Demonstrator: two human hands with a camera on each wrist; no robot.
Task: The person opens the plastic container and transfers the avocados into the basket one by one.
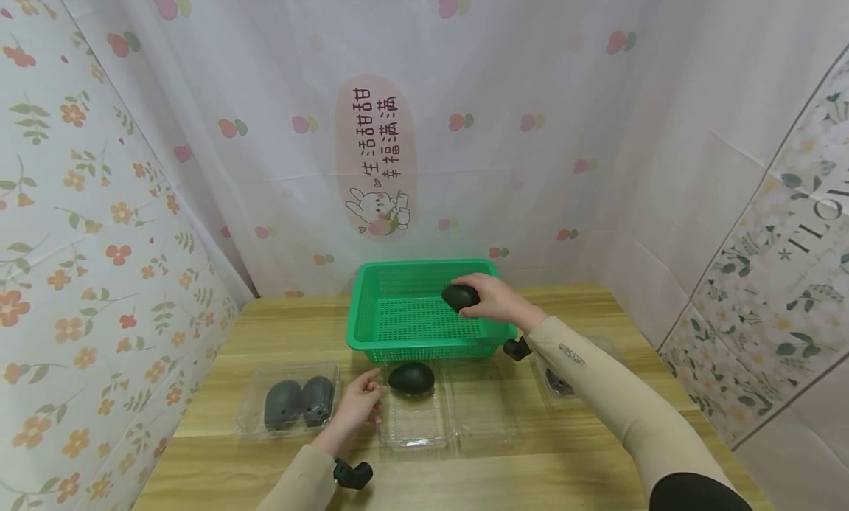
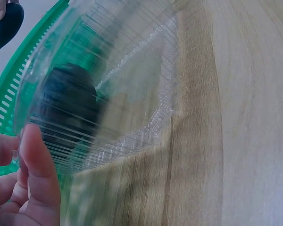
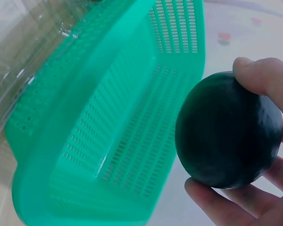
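Note:
My right hand (image 1: 494, 301) grips a dark, smooth avocado (image 1: 460, 297) above the right part of a green plastic basket (image 1: 358, 334). In the right wrist view the thumb and fingers curl round this avocado (image 3: 228, 129). A second avocado (image 1: 411, 379) lies at the far end of one half of a clear plastic clamshell box (image 1: 418, 444), which stands unfolded in front of the basket. At the box's left side is my left hand (image 1: 361, 400). Its thumb and fingers (image 2: 37, 165) pinch the box's rim in the left wrist view.
To the left stands a clear box (image 1: 248, 415) with two dark avocados (image 1: 283, 404) inside. Another clear box (image 1: 606, 345), partly hidden by the right sleeve, holds something dark on the right. A patterned curtain (image 1: 424, 201) hangs behind the wooden table (image 1: 219, 467).

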